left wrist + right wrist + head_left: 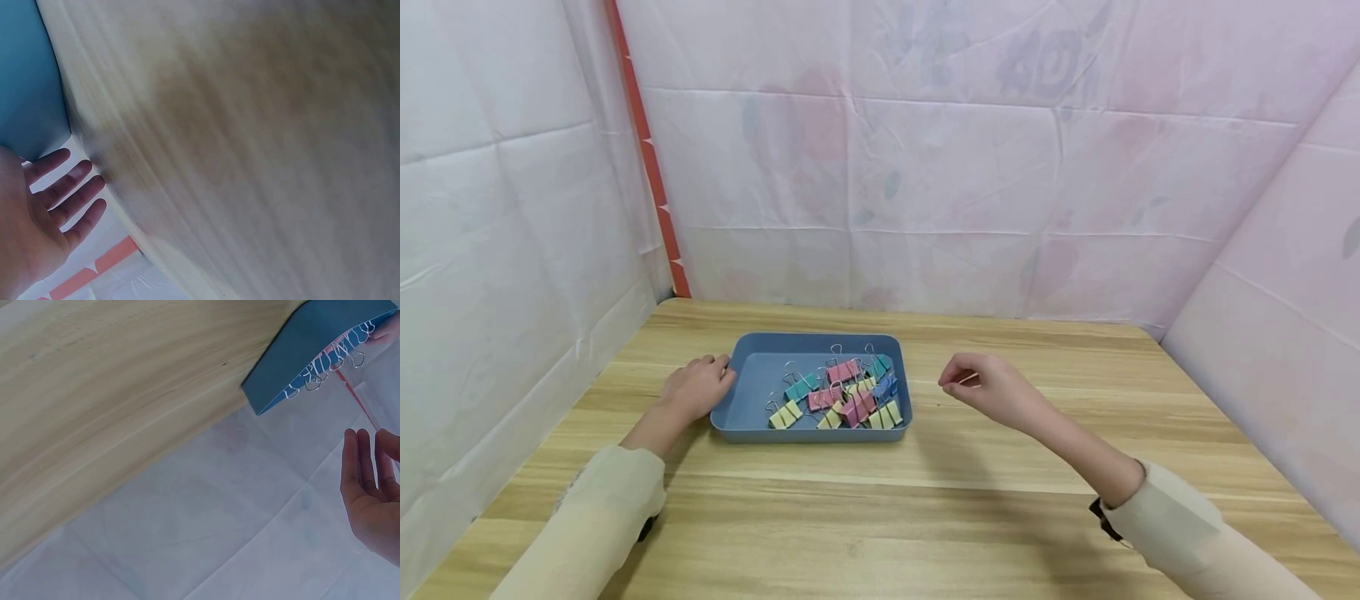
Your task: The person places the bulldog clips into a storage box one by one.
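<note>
A blue-grey plastic tray (741, 436) lies on the table, with several binder clips in yellow, pink, green and blue heaped toward its right side. One yellow clip (786, 415) lies nearer the middle. At the tray's left edge rests my left hand (696, 389), its fingers spread and fairly straight in the left wrist view; its thumb is mostly hidden. To the right of the tray my right hand (996, 390) hovers over the table, fingers gently bent and thumb close to the index finger. Nothing shows between them. Wire handles (325, 362) stick up past the tray's rim in the right wrist view.
The wooden table (850, 525) reaches back to a pale printed cloth (955, 183) hung behind it. Similar cloth hangs at the left and right sides. A red strip (651, 158) runs down the back left corner.
</note>
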Available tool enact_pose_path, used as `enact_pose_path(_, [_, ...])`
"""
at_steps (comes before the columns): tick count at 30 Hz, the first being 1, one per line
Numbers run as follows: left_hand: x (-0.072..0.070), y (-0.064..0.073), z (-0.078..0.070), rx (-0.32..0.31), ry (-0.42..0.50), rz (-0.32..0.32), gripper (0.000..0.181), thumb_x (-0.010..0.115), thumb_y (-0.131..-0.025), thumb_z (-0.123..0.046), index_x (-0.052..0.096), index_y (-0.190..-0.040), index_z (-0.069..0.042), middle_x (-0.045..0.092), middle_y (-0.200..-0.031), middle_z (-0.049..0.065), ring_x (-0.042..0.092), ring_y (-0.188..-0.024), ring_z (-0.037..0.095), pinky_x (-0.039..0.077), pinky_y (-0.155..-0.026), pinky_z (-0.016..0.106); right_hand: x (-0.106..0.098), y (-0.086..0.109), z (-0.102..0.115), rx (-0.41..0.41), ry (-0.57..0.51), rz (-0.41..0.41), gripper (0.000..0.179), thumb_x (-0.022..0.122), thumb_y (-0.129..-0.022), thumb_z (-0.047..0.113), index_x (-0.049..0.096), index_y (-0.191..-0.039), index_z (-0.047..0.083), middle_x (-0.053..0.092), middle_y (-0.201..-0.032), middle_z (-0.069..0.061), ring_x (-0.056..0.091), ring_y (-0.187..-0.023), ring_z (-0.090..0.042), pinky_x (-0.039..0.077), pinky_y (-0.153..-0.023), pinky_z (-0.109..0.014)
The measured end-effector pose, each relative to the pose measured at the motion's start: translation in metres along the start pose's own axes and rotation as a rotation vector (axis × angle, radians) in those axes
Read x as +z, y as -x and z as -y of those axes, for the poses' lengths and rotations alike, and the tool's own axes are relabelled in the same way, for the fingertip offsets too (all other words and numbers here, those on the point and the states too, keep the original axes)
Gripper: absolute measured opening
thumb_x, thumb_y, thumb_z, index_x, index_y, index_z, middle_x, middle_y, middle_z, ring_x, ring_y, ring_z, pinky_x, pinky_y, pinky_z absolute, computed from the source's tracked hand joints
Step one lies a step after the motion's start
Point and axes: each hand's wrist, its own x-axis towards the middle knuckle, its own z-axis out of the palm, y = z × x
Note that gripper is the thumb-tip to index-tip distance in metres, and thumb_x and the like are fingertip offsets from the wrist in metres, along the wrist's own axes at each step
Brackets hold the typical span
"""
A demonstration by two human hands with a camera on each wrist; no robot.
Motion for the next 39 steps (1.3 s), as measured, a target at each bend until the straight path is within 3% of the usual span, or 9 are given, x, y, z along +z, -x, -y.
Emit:
enact_pose_path(17, [0.001,-0.002,0.001,-0.007,-0.005,0.013,0.051,0.031,-0.095,-0.027,0.044,-0.13,0.009,0.045,-0.126,0.03,0.043,-0.114,0.044,0.036,-0.09,0.055,-0.032,0.047,-0.009,0.058,0.099,-0.088,0.013,0.062,-0.083,-0.003,0.065,-0.083,0.01,0.064,-0.085,-0.002,0.062,-0.08,-0.018,0.052,-0.069,-0.031])
enact_pose_path(31, [-0.001,0.001,-0.002,0.002,-0.005,0.025,0.052,0.03,-0.095,-0.026,0.044,-0.13,0.01,0.044,-0.127,0.03,0.042,-0.114,0.045,0.036,-0.09,0.054,-0.05,0.079,-0.024,0.043,0.167,-0.158,0.018,0.065,-0.079,-0.006,0.064,-0.084,0.011,0.061,-0.082,0.007,0.062,-0.076,-0.015,0.052,-0.063,-0.025])
enact_pose_path(39, [0.0,0.0,0.0,-0.005,-0.004,0.019,0.051,0.03,-0.095,-0.026,0.044,-0.13,0.009,0.045,-0.126,0.03,0.043,-0.113,0.044,0.036,-0.09,0.054,-0.06,0.099,-0.042,0.075,0.166,-0.13,0.018,0.065,-0.079,-0.008,0.065,-0.087,0.008,0.062,-0.084,0.006,0.061,-0.076,-0.008,0.051,-0.062,-0.023])
